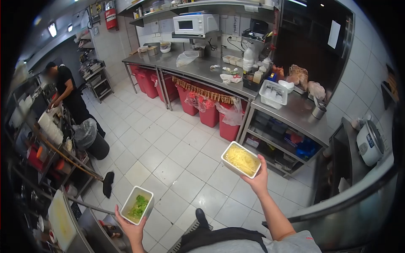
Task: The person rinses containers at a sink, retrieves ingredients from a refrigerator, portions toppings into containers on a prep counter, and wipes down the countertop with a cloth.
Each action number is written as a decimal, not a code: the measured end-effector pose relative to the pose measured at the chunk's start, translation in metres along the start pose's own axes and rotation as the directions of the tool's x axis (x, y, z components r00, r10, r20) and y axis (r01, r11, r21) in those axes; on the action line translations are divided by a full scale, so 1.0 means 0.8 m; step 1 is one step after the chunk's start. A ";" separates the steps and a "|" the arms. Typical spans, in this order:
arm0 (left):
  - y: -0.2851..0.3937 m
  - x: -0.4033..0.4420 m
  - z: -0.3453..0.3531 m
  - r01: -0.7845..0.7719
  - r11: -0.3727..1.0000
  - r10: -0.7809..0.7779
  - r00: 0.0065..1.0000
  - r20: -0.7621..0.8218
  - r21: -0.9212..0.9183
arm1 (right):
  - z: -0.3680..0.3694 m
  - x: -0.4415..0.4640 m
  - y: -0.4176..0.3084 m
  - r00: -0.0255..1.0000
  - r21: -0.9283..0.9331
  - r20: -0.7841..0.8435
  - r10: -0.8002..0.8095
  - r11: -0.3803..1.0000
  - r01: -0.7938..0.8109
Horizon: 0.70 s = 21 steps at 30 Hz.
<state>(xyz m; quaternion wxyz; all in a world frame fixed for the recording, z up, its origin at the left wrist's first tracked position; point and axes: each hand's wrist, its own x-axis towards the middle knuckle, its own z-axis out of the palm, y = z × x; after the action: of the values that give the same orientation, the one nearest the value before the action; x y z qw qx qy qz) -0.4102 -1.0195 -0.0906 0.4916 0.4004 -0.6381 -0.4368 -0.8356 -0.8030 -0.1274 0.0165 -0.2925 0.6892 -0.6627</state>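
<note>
At the lower left, my left hand (131, 227) holds a white rectangular container (125, 209) from below, with chopped green leaves (139, 207) inside it. My right hand (258, 179) is wrapped round the near right side of another white container (225, 160). Pale yellow shreds (241, 160) fill that one. Both containers are held up over the tiled floor, well apart from each other, with their open tops showing.
A steel counter (168, 63) with a microwave (196, 25) above it runs along the back, red bins (209, 116) underneath. A person (67, 88) stands at the left near a black bin (97, 145). A cutting board (62, 221) is at lower left, a rice cooker (370, 143) at right.
</note>
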 end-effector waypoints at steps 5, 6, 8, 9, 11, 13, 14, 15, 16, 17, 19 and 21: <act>-0.021 0.159 0.102 0.074 0.992 -0.064 0.992 0.105 -0.103 | 0.043 0.111 0.021 0.998 -0.033 -0.048 0.049 0.998 -0.050; -0.023 0.192 0.132 0.067 0.991 -0.052 0.991 0.124 -0.119 | 0.046 0.134 0.023 0.998 -0.042 -0.053 0.037 0.998 -0.039; -0.028 0.261 0.189 0.012 0.995 0.005 0.983 0.185 -0.094 | 0.050 0.169 0.034 0.997 -0.052 -0.062 0.035 0.998 -0.038; -0.036 0.295 0.223 0.006 0.994 0.016 0.978 0.208 -0.108 | 0.051 0.189 0.043 0.996 -0.096 -0.082 0.038 0.994 -0.046; -0.045 0.357 0.288 -0.013 0.991 0.046 0.967 0.252 -0.131 | 0.053 0.232 0.050 0.995 -0.104 -0.091 0.046 0.993 -0.056; -0.050 0.411 0.351 -0.041 0.987 0.085 0.955 0.283 -0.157 | 0.052 0.281 0.064 0.997 -0.314 -0.059 -0.044 0.949 0.023; -0.054 0.433 0.375 -0.038 0.982 0.094 0.949 0.300 -0.188 | 0.056 0.303 0.075 0.997 -0.329 -0.059 -0.040 0.944 0.018; -0.057 0.454 0.400 -0.036 0.975 0.105 0.945 0.310 -0.221 | 0.060 0.329 0.087 0.998 -0.343 -0.054 -0.041 0.939 0.021; -0.056 0.475 0.424 -0.040 0.965 0.122 0.942 0.312 -0.258 | 0.064 0.362 0.095 0.998 -0.356 -0.044 -0.052 0.934 0.033; -0.054 0.496 0.443 -0.038 0.964 0.125 0.938 0.322 -0.263 | 0.076 0.392 0.100 0.998 -0.304 -0.049 -0.033 0.953 0.016; -0.058 0.533 0.469 -0.026 0.966 0.118 0.930 0.349 -0.259 | 0.103 0.457 0.121 0.994 -0.251 -0.103 -0.039 0.968 0.012; -0.054 0.568 0.489 -0.023 0.979 0.099 0.922 0.375 -0.202 | 0.135 0.521 0.140 0.990 -0.221 -0.133 -0.054 0.975 0.024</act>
<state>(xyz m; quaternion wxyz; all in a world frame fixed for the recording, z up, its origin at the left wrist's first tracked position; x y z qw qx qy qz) -0.8779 -1.3960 -0.0580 0.4076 0.2374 -0.6885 -0.5509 -1.1792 -1.0836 -0.0918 -0.0767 -0.2594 0.7516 -0.6016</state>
